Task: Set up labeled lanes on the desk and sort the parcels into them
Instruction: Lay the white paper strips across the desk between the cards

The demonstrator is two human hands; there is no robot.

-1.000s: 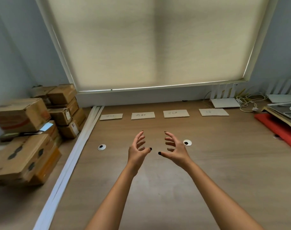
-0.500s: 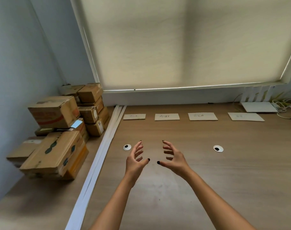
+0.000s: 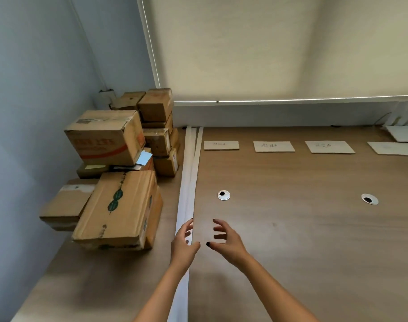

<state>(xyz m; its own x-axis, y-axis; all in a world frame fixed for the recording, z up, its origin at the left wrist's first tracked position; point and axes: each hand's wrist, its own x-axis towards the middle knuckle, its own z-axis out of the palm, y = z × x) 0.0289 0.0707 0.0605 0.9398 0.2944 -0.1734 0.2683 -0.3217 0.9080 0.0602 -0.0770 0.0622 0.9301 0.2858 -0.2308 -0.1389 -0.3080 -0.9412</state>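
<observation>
Several brown cardboard parcels (image 3: 115, 205) are piled at the desk's left end against the blue wall. Long white strips (image 3: 190, 173) run from the back wall toward me, just right of the pile. Several handwritten label cards lie in a row at the back: one (image 3: 221, 145), a second (image 3: 273, 146), a third (image 3: 329, 147) and a fourth (image 3: 393, 148) at the frame's right edge. My left hand (image 3: 184, 241) hovers over the strips with its fingers spread. My right hand (image 3: 225, 239) is beside it, fingers apart, holding nothing.
Two round white cable grommets (image 3: 223, 195) (image 3: 369, 199) sit in the wooden desk (image 3: 303, 228). A beige roller blind (image 3: 268, 43) covers the window behind. A white device (image 3: 403, 132) and cables lie at the far right.
My view has swung left, bringing the parcel pile closer to the middle. Both hands have moved left toward the white strips, still apart and holding nothing.
</observation>
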